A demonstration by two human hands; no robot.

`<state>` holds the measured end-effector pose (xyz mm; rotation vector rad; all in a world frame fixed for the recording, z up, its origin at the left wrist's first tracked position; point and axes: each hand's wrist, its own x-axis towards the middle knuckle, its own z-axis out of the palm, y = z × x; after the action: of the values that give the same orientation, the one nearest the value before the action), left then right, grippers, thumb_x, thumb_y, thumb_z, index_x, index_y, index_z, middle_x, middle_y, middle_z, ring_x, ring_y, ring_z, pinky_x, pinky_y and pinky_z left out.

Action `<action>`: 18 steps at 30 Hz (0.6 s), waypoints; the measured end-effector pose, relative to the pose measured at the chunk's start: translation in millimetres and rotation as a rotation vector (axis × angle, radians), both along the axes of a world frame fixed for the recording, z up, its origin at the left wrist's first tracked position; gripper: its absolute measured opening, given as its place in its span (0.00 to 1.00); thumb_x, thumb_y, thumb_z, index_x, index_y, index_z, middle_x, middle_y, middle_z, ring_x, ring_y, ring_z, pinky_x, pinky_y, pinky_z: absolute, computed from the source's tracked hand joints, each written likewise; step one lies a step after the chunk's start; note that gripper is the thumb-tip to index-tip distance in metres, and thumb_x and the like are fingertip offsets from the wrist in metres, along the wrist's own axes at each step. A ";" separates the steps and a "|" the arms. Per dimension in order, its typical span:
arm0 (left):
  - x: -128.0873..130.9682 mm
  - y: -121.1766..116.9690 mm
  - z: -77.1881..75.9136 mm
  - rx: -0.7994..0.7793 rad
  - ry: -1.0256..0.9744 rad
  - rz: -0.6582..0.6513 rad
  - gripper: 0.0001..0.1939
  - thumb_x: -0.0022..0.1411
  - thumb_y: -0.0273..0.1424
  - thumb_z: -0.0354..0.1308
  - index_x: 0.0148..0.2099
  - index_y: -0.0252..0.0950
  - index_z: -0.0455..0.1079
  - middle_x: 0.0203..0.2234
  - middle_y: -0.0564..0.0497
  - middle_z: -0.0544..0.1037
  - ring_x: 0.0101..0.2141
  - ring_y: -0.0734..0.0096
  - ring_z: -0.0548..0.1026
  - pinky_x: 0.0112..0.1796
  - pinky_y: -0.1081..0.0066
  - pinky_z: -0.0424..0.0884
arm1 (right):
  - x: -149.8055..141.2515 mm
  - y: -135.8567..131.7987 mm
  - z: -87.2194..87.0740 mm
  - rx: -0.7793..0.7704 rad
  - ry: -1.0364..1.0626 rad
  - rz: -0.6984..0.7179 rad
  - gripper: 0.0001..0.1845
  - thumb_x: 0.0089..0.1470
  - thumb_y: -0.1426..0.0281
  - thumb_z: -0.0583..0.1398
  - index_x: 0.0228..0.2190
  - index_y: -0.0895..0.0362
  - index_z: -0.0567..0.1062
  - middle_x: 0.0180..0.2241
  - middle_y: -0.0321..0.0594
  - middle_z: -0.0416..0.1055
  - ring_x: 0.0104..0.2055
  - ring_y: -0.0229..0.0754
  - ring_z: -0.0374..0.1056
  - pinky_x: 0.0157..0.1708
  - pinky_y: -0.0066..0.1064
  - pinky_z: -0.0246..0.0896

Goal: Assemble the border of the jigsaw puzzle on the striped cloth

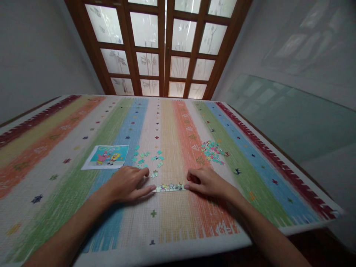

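A narrow strip of joined jigsaw puzzle pieces (171, 187) lies on the striped tablecloth, its long straight edge facing me. My left hand (132, 183) is closed at the strip's left end, thumb tip on it and fingers curled. At the opposite end my right hand (207, 181) mirrors this, its thumb on the strip's right tip and its fingers bent in. Loose teal puzzle pieces (141, 155) are scattered just beyond my left hand. Past my right hand sits a heap of mixed-colour puzzle pieces (213, 151).
A printed cartoon picture (107, 156) lies flat to the left of the loose pieces. The tablecloth (172, 218) covers a large table. Behind it stand wooden doors with glass panes (148, 63). A glass panel (292, 111) leans along the right wall.
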<state>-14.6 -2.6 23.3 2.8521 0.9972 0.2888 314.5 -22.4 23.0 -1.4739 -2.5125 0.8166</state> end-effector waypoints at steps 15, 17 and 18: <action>-46.5 33.5 -13.7 0.111 0.133 0.413 0.17 0.72 0.33 0.44 0.54 0.39 0.70 0.42 0.42 0.83 0.33 0.56 0.80 0.41 0.55 0.72 | -1.1 -0.5 1.1 0.004 -0.007 0.040 0.05 0.61 0.67 0.64 0.36 0.57 0.76 0.29 0.39 0.75 0.30 0.40 0.66 0.30 0.30 0.51; -47.5 33.2 -12.8 0.094 0.138 0.410 0.17 0.71 0.31 0.44 0.54 0.39 0.71 0.46 0.41 0.82 0.34 0.55 0.80 0.42 0.54 0.73 | -1.7 -1.1 1.3 0.002 0.005 0.052 0.05 0.62 0.68 0.64 0.38 0.57 0.77 0.29 0.39 0.75 0.30 0.40 0.67 0.31 0.30 0.52; -47.3 32.8 -11.7 0.088 0.154 0.409 0.17 0.71 0.29 0.44 0.54 0.39 0.71 0.47 0.40 0.81 0.34 0.55 0.80 0.42 0.53 0.73 | -2.0 -1.5 1.4 0.002 0.012 0.059 0.05 0.62 0.68 0.63 0.39 0.57 0.77 0.30 0.40 0.76 0.30 0.40 0.67 0.31 0.30 0.53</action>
<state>-61.9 30.1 11.6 2.7554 1.6377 0.1480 312.5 -23.9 24.3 -1.3964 -2.5585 0.8290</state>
